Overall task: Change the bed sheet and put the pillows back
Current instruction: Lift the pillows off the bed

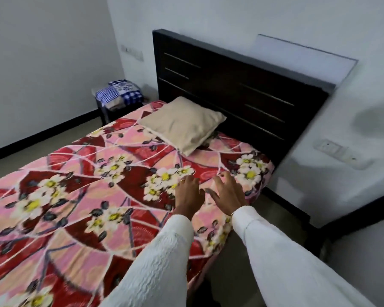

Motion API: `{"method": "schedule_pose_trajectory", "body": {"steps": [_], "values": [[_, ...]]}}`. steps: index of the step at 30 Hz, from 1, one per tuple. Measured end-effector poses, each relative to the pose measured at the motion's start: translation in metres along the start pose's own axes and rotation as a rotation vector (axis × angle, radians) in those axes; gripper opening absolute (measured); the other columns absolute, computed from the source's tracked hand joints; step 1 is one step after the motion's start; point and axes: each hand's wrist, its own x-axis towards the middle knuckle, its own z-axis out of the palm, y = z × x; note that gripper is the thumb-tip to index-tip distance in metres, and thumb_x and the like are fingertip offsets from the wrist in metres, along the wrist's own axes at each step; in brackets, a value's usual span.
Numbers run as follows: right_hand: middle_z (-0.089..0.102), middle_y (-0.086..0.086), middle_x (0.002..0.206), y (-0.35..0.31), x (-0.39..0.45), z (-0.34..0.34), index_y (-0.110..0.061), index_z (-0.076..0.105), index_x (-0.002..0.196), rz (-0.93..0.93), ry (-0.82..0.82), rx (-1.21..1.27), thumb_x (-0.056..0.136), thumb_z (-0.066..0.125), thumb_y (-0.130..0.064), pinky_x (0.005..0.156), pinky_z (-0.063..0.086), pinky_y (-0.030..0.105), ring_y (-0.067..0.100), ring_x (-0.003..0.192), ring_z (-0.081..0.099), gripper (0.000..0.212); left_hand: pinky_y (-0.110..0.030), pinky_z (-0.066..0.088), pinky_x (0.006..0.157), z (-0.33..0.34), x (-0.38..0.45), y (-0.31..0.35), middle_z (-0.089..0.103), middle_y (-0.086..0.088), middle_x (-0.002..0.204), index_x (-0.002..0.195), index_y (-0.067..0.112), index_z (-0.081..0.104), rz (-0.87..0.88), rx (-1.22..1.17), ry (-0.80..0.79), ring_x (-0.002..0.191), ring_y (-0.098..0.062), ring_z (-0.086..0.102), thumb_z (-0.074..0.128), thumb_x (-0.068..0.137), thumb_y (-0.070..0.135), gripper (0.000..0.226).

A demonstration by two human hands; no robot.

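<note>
From the head camera, looking down along the person's arms, a bed takes up most of the room, covered by a red and pink floral bed sheet [87, 196] with white and yellow flowers, spread flat over the mattress and hanging over the near edge. A single beige pillow [182, 125] lies at the head end, tilted at an angle, one corner close to the dark wooden headboard [231, 80] that stands against the white wall. Both arms reach forward in white textured sleeves [164, 262]. The left hand [189, 193] hovers low over the sheet near the right side of the bed, fingers loosely spread and bent downward, a ring on one finger; whether the fingertips touch the fabric is hard to tell through the blur. The right hand [227, 191] is just beside it, fingers splayed apart and slightly curled, holding nothing, with a thin bracelet at the wrist. The two hands are close together but not touching. In the far corner a small dark stool [111, 109] carries a folded blue and white checked cloth [120, 93]. A switch panel [341, 151] sits on the right wall, and another on the back wall left of the headboard.
</note>
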Motion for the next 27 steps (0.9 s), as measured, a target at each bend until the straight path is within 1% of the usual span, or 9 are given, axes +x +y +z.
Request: {"method": "schedule_pose_trajectory", "body": {"steps": [5,7,9,12,14,20,23,25,27], "values": [[0.049,0.021,0.116,0.064,0.098,-0.015,-0.003,0.057,0.117,0.005,0.019,0.06,0.084,0.064,-0.025,0.078,0.048,0.04,0.038,0.101,0.056,0.04,-0.037,0.047,0.085,0.007,0.1,0.026,0.054,-0.009,0.127,0.119,0.012,0.057,-0.05,-0.051,0.008,0.11,-0.031,0.054,0.053,0.086,0.023,0.035],[0.049,0.021,0.118,0.082,0.132,-0.012,-0.004,0.058,0.111,-0.004,-0.003,0.073,0.084,0.063,-0.024,0.08,0.048,0.04,0.037,0.103,0.055,0.035,-0.037,0.048,0.086,0.009,0.13,0.028,0.056,-0.009,0.124,0.118,0.011,0.059,-0.087,-0.047,-0.001,0.109,-0.029,0.054,0.052,0.086,0.021,0.034],[0.046,0.019,0.123,0.098,0.175,-0.005,-0.005,0.057,0.113,-0.005,-0.037,0.081,0.087,0.058,-0.028,0.086,0.046,0.04,0.036,0.106,0.053,0.035,-0.035,0.047,0.088,0.013,0.164,0.029,0.054,-0.01,0.127,0.122,0.01,0.057,-0.16,-0.065,0.0,0.112,-0.029,0.052,0.051,0.088,0.021,0.036],[0.047,0.018,0.112,0.116,0.248,0.006,-0.003,0.059,0.103,-0.02,-0.005,0.175,0.084,0.058,-0.03,0.081,0.048,0.041,0.035,0.096,0.055,0.033,-0.034,0.042,0.092,0.02,0.218,0.023,0.053,-0.011,0.129,0.126,0.009,0.053,-0.256,-0.116,0.044,0.116,-0.03,0.05,0.052,0.089,0.021,0.039],[0.048,0.017,0.11,0.125,0.303,0.015,-0.003,0.06,0.099,-0.059,-0.024,0.201,0.083,0.061,-0.027,0.08,0.048,0.041,0.034,0.094,0.055,0.029,-0.034,0.041,0.093,0.025,0.261,0.018,0.054,-0.012,0.127,0.126,0.008,0.054,-0.331,-0.167,0.087,0.116,-0.031,0.049,0.053,0.088,0.021,0.04],[0.043,0.014,0.121,0.14,0.458,0.046,-0.005,0.059,0.111,-0.161,-0.154,0.188,0.089,0.055,-0.033,0.094,0.041,0.041,0.032,0.111,0.045,0.036,-0.032,0.038,0.092,0.038,0.386,-0.005,0.055,-0.014,0.126,0.123,0.006,0.057,-0.697,-0.326,0.248,0.116,-0.03,0.05,0.056,0.088,0.02,0.038],[0.039,0.012,0.128,0.149,0.52,0.06,-0.009,0.052,0.12,-0.198,-0.215,0.138,0.089,0.055,-0.039,0.095,0.038,0.038,0.029,0.119,0.039,0.043,-0.034,0.039,0.093,0.049,0.431,-0.023,0.053,-0.016,0.129,0.124,0.005,0.055,-0.855,-0.377,0.325,0.118,-0.032,0.047,0.059,0.086,0.021,0.041],[0.036,0.013,0.131,0.158,0.556,0.078,-0.012,0.047,0.13,-0.2,-0.255,0.165,0.083,0.063,-0.044,0.099,0.037,0.039,0.03,0.123,0.036,0.059,-0.036,0.035,0.1,0.059,0.452,-0.037,0.044,-0.019,0.137,0.132,0.005,0.046,-0.962,-0.396,0.353,0.126,-0.033,0.04,0.062,0.085,0.029,0.055],[0.033,0.014,0.134,0.168,0.582,0.094,-0.016,0.039,0.139,-0.143,-0.296,0.253,0.071,0.073,-0.05,0.102,0.035,0.043,0.032,0.125,0.036,0.083,-0.038,0.031,0.105,0.071,0.461,-0.053,0.035,-0.02,0.143,0.14,0.005,0.033,-1.066,-0.439,0.36,0.132,-0.033,0.033,0.067,0.082,0.04,0.076]]}}
